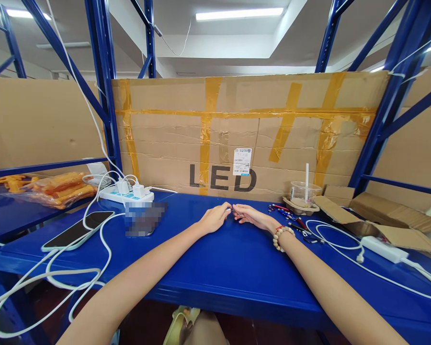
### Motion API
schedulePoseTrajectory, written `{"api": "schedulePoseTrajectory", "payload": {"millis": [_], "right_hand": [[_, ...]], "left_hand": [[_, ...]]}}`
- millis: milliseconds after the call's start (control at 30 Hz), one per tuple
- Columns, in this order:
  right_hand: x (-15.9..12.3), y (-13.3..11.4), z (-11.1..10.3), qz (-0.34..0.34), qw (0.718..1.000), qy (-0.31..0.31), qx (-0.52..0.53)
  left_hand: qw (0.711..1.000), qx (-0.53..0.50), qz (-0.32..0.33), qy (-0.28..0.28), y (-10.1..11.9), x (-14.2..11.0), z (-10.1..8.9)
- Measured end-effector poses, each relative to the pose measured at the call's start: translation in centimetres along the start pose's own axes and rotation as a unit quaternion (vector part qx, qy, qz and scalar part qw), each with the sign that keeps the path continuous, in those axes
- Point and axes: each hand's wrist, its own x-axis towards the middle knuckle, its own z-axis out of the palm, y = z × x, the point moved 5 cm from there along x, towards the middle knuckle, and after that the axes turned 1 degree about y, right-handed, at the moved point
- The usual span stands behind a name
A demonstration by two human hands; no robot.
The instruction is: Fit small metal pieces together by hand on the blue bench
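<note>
My left hand (215,218) and my right hand (250,216) meet above the middle of the blue table (222,268), fingertips nearly touching. Both are closed in a pinch around a small, shiny, metallic-looking thing (231,209) between them. It is too small to name, and the fingers cover most of it. A beaded bracelet (282,238) and a red string circle my right wrist. Several small red, blue and dark metal pieces (297,221) lie to the right of my right hand.
A power strip (126,192) with plugs, a phone (79,231) and looped white cables occupy the left. At right are a plastic cup with a straw (304,192), an open cardboard box (377,218) and a white adapter (385,249). A cardboard panel (165,143) stands behind.
</note>
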Motion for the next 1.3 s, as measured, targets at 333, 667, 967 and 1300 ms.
{"api": "schedulePoseTrajectory", "payload": {"millis": [333,667,967,1300], "right_hand": [[0.3,0.33,-0.33,-0.017,0.997,0.051,-0.055],[0.31,0.35,-0.47,0.008,0.994,0.091,-0.065],[0.55,0.87,-0.98,0.009,0.995,0.092,-0.029],[0.15,0.51,-1.03,0.036,0.984,0.163,0.056]], "left_hand": [[1.0,-0.018,-0.008,-0.006,0.24,-0.18,-0.17],[1.0,-0.001,-0.01,-0.011,-0.02,-0.07,0.05],[0.999,0.033,-0.015,-0.006,0.19,-0.03,-0.08],[0.997,0.055,-0.05,0.017,-0.04,-0.01,-0.39]]}}
